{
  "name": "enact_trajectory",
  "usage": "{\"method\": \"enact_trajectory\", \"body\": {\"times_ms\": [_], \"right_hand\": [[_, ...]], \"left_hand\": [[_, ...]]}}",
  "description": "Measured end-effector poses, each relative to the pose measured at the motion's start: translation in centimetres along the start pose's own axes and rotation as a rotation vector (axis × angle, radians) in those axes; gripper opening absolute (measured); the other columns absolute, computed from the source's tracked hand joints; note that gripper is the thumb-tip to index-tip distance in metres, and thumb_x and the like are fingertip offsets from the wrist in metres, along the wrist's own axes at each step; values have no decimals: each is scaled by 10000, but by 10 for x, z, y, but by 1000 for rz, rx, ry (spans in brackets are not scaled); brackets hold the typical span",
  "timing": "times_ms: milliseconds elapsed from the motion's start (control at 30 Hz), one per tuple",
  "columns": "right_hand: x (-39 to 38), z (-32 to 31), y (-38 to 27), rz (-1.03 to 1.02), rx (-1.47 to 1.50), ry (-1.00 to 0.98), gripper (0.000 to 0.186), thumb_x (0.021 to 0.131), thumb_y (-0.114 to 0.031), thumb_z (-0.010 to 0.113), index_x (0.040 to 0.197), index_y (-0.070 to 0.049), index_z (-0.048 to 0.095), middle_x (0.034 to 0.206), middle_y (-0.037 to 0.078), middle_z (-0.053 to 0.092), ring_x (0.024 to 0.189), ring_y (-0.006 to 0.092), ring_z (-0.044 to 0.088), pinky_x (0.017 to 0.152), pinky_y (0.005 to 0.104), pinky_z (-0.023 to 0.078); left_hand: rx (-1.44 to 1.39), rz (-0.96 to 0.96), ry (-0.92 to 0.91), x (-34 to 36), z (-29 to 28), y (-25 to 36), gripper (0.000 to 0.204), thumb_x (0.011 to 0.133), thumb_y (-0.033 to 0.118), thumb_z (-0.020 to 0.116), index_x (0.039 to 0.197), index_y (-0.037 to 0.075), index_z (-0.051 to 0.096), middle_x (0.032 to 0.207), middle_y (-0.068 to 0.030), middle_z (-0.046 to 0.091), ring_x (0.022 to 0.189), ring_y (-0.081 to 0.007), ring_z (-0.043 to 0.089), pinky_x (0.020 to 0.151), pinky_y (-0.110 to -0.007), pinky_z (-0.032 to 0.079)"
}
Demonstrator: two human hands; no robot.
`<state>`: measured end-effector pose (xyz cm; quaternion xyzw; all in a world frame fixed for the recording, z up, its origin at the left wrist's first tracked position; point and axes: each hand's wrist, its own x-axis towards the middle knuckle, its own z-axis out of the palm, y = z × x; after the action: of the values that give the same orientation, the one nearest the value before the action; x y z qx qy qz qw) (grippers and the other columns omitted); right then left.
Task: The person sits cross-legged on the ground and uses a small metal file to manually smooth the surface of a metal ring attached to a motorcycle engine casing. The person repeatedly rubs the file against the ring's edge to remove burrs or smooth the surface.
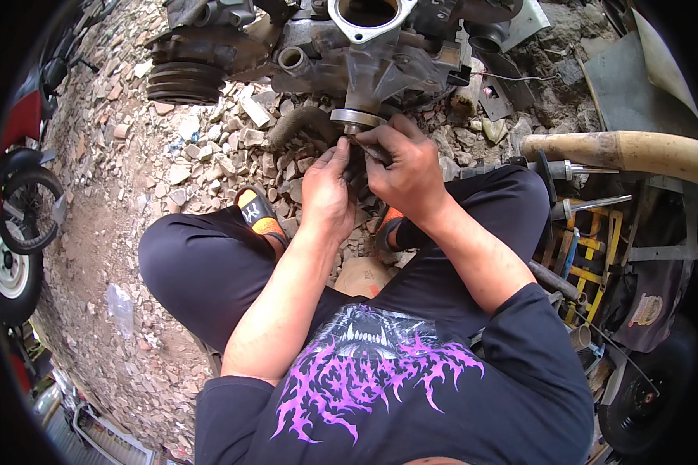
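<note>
A greasy metal engine assembly stands in front of me. From its near side a round silvery flange with a short shaft end points toward me. My left hand is closed just below that shaft end, its thumb tip close to it; what its fingers hold, if anything, is hidden. Beside it, my right hand pinches a small dark, flat piece whose kind I cannot make out. Both hands meet at the shaft end, between my bent knees.
Broken stone and tile rubble covers the ground. At the left lies a grooved pulley on the engine. To the right are a bamboo pole, metal rods and a yellow crate. Motorcycle wheels stand far left.
</note>
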<state>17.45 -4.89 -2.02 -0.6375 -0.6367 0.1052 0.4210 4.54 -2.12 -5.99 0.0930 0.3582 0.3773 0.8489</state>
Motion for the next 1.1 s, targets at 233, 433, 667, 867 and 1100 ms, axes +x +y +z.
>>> {"method": "enact_trajectory", "body": {"times_ms": [233, 433, 667, 867, 1100], "right_hand": [[-3, -2, 6, -17, -6, -7, 171, 771, -11, 709, 938, -44, 726, 855, 170, 639, 720, 407, 674, 634, 472, 554], [-3, 0, 1, -40, -20, 41, 197, 770, 18, 721, 957, -28, 762, 804, 143, 624, 675, 332, 659, 606, 408, 535], [-11, -13, 9, 106, -102, -42, 105, 802, -52, 712, 899, -50, 753, 845, 180, 677, 734, 403, 691, 672, 477, 568], [2, -37, -4, 343, 89, -210, 186, 845, -70, 749, 999, 30, 777, 921, 160, 778, 867, 197, 761, 768, 324, 578], [3, -37, -12, 489, 263, -371, 240, 839, -105, 762, 1037, 29, 779, 948, 204, 777, 872, 266, 770, 809, 357, 574]], "left_hand": [[15, 1, -7, -2, 5, 0, 291, 1121, 287, 535, 1172, 24, 647, 1029, -46, 694, 885, -125, 667, 772, -292, 546], [85, 15, -56, 9, -14, -3, 346, 1139, 288, 472, 1314, 17, 593, 1217, -92, 690, 1088, -186, 681, 947, -341, 556], [97, 14, 74, -5, 2, 4, 316, 1098, 305, 589, 1202, 14, 654, 994, -54, 718, 832, -124, 679, 723, -274, 542], [981, 594, 92, -19, 5, 34, 287, 989, 231, 732, 1106, -27, 688, 989, -103, 732, 871, -191, 701, 790, -332, 554], [1284, 544, -88, -36, 14, 63, 181, 925, 109, 777, 1042, -28, 782, 928, -100, 787, 829, -130, 698, 782, -303, 548]]}}
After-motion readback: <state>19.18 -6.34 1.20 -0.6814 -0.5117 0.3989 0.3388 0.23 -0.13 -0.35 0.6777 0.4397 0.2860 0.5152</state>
